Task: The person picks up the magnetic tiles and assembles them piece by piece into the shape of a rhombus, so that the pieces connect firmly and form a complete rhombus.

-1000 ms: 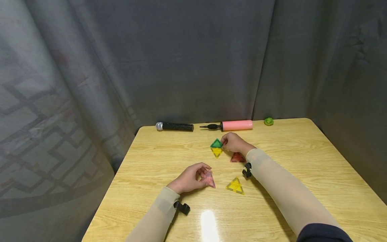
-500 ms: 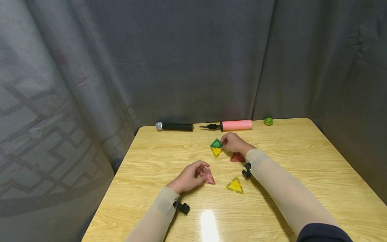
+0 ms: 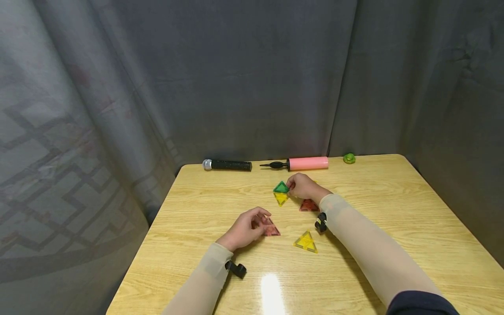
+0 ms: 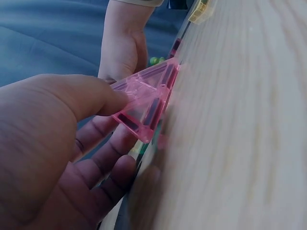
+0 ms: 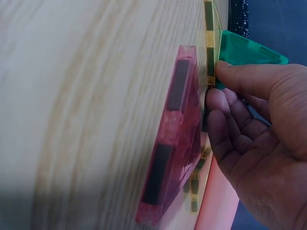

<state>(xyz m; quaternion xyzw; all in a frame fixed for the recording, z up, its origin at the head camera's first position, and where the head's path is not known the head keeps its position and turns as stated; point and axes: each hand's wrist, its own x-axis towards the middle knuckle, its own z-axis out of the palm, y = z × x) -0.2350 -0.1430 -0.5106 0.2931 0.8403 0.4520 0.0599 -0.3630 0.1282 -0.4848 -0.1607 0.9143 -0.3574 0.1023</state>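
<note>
Two tiles are joined so far, as far as the head view shows: a green tile (image 3: 281,187) and a yellow tile (image 3: 281,198) meet edge to edge a little nearer the person than the pink pump (image 3: 308,163), which lies at the far edge of the table (image 3: 393,227). The right hand (image 3: 302,185) pinches the green tile's right corner, thumb and fingers curled on it; the right wrist view suggests the tile is tipped up off the wood. Judging from this, the build has only begun.

Three tiles look unattached. A red tile (image 3: 309,205) lies flat just nearer than the right hand. A second yellow tile (image 3: 306,242) lies nearer still, well apart from the pump. The pink tile (image 3: 270,228) is gripped by the left hand (image 3: 245,229), thumb on its face and fingers under it, one edge on the table, to the left of that second yellow tile.

Compared with a second ago, the pink tile has swung from a steeper tilt to lie flatter and has shifted slightly toward the pump. The right hand and its green tile have hardly moved.
</note>
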